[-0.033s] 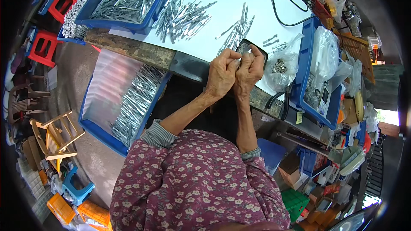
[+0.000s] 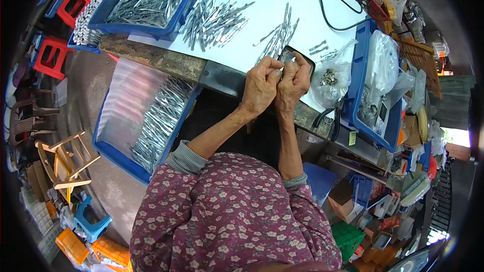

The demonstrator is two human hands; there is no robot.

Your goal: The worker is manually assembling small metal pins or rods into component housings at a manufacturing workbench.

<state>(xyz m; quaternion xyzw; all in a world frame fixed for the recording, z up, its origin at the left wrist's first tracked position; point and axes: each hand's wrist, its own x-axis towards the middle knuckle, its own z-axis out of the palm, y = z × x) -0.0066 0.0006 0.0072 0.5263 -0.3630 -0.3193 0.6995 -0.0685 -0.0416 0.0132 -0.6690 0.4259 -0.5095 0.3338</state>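
Note:
At the table's near edge, my left hand [image 2: 260, 88] and my right hand [image 2: 292, 84] meet, fingers bent and thumbs close together. Both are closed in a pinch; whatever sits between the fingertips is too small and covered to name. Just beyond them, partly hidden by the fingers, is a small dark-rimmed tray [image 2: 287, 54]. A loose bunch of thin silvery metal strips [image 2: 280, 35] lies on the white tabletop beside it. On the right, a clear plastic bag [image 2: 329, 84] contains small metal parts. A few short metal pieces [image 2: 318, 47] lie behind that bag.
A larger strip pile [image 2: 210, 22] lies left, by a blue bin [image 2: 170, 31] full of strips. Another blue bin [image 2: 121, 156] stands below the table's left side. To the right are a blue crate [image 2: 359, 70] with plastic bags and a black cable [image 2: 325, 15].

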